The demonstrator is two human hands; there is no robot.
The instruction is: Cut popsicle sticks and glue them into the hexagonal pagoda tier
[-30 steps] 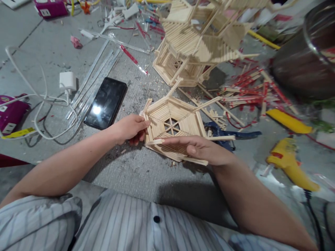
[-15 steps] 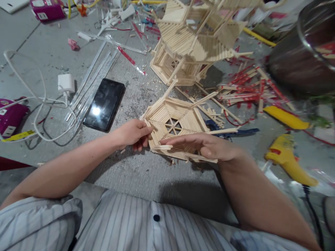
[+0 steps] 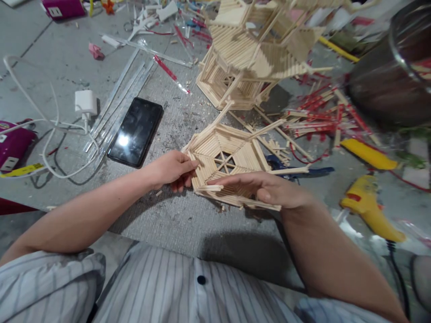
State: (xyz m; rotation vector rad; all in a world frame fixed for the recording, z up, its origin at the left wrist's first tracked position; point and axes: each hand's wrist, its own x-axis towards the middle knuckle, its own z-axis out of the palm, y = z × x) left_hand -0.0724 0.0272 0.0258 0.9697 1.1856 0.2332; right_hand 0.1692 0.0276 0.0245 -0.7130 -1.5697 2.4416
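Observation:
A hexagonal frame of thin wooden sticks [image 3: 210,150], with a spoked opening in its middle, lies on the grey surface in front of me. My left hand [image 3: 177,170] pinches its left edge between thumb and curled fingers. Over the near side reaches my right hand [image 3: 266,186], its fingers stretched out and pointing left, the fingertips touching the sticks near the front left corner. Several longer sticks stick out from the frame's corners. Behind it stands a taller tiered structure of the same sticks [image 3: 232,49].
A black phone [image 3: 136,132], a white charger [image 3: 85,103] and clear plastic strips lie left. To the right are red-wrapped sticks [image 3: 316,116], blue-handled pliers [image 3: 318,171], a yellow comb-like piece [image 3: 368,154], a yellow glue gun [image 3: 370,208] and a dark container [image 3: 377,72].
The view has shifted slightly, so things appear a little displaced. Both hands keep nearly the same place on the stick frame.

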